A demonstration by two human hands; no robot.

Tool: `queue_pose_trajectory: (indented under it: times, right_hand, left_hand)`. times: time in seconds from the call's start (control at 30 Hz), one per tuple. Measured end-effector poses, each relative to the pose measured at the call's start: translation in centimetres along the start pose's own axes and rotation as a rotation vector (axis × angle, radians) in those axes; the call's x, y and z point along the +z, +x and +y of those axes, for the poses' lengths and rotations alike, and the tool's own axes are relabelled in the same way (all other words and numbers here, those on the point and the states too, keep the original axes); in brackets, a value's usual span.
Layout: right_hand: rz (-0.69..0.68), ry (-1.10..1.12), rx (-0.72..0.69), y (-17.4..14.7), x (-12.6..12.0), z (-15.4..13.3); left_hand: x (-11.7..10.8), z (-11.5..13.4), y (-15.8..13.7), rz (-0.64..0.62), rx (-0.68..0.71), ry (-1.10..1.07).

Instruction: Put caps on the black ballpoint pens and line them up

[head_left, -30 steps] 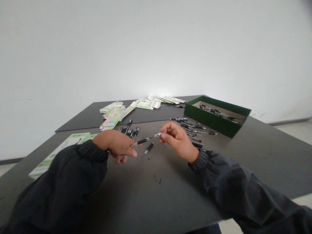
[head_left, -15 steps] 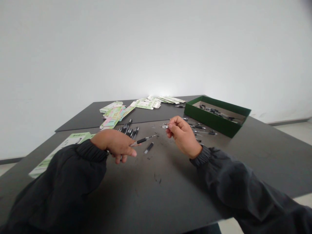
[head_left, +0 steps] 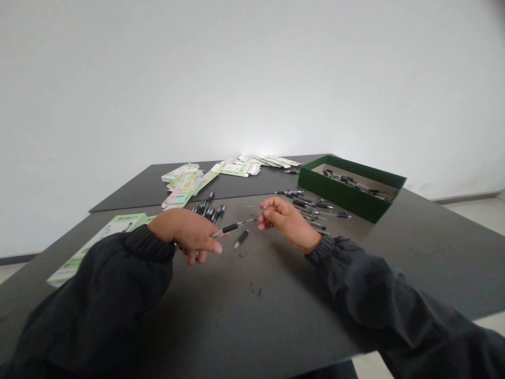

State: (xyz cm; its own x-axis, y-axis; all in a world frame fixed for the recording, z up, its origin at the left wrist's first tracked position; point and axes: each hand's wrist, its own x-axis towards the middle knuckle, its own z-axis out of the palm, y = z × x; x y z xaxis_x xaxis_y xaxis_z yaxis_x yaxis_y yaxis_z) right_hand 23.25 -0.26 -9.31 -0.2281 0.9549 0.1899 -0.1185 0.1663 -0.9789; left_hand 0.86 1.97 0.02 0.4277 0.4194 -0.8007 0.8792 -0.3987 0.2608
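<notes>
My left hand is closed around a pen with a black grip; its bare tip points right and slightly up. Just to the right, my right hand pinches something small and pale between thumb and forefinger, too small to name. A black pen cap lies on the table below the pen's tip. Behind my left hand rests a bunch of capped pens. Several uncapped pens are scattered beyond and to the right of my right hand.
A green box holding more pens stands at the back right. Flattened cartons and more cartons lie along the back. A green and white carton is beside my left forearm. Dark scraps dot the table.
My right hand has moved a little left and down, closer to the pen's tip, uncovering more of the scattered pens. My left hand has barely moved and still holds the pen.
</notes>
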Motion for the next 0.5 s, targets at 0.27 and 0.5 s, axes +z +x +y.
queue_pose_trajectory:
  times: [0.27, 0.5]
  right_hand:
    - [0.003, -0.586, -0.133, 0.4, -1.9, -0.3]
    - [0.195, -0.756, -0.408, 0.0, -2.4, -4.3]
  left_hand:
    - [-0.1, 0.3, -0.1, 0.002, -0.002, 0.035]
    - [-0.2, 0.8, -0.3, 0.017, 0.02, 0.009]
